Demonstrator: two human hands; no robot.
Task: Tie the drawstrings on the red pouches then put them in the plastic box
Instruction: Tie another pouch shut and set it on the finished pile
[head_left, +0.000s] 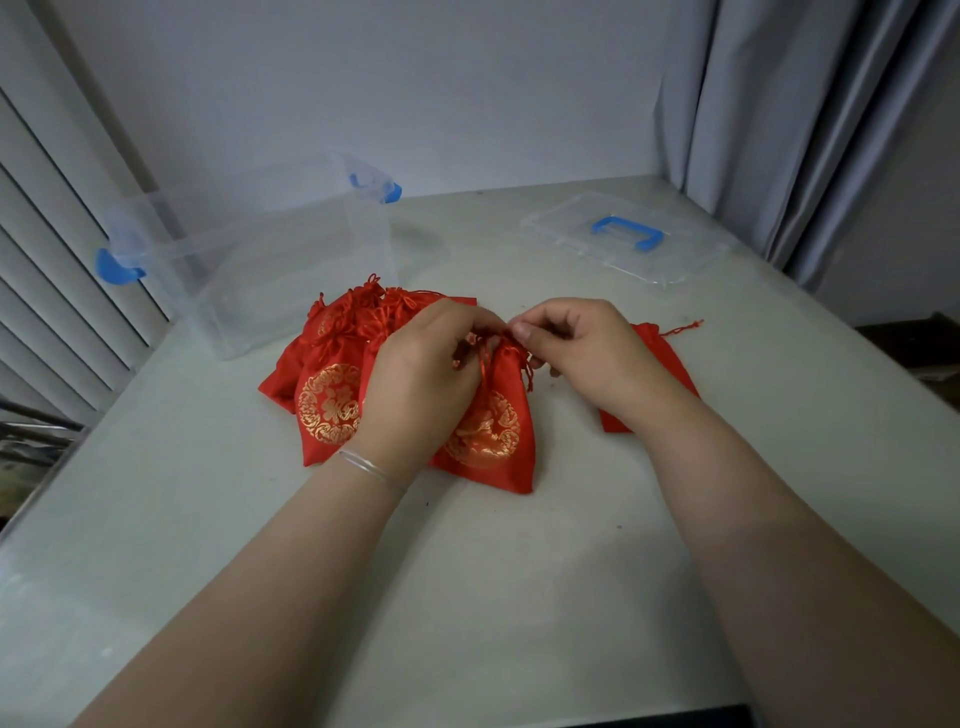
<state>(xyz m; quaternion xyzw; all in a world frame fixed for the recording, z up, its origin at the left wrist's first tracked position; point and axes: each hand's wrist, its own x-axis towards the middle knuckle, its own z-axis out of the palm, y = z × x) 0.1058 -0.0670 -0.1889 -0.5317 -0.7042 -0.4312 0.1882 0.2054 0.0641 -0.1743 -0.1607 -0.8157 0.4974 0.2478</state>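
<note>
A red pouch (493, 431) with a gold emblem lies in the middle of the table, its gathered neck between my hands. My left hand (421, 374) grips the neck and its red drawstring from the left. My right hand (576, 348) pinches the drawstring at the neck from the right. A pile of several more red pouches (332, 374) lies just left, partly under my left hand. Another red pouch (670, 358) lies under my right wrist, its cord trailing to the right. The clear plastic box (260, 260) with blue latches stands open at the back left.
The box's clear lid (623, 244) with a blue handle lies flat at the back right. Grey curtains hang on the right, and a slatted panel runs along the left. The pale table (519, 571) ends near me and at its left edge.
</note>
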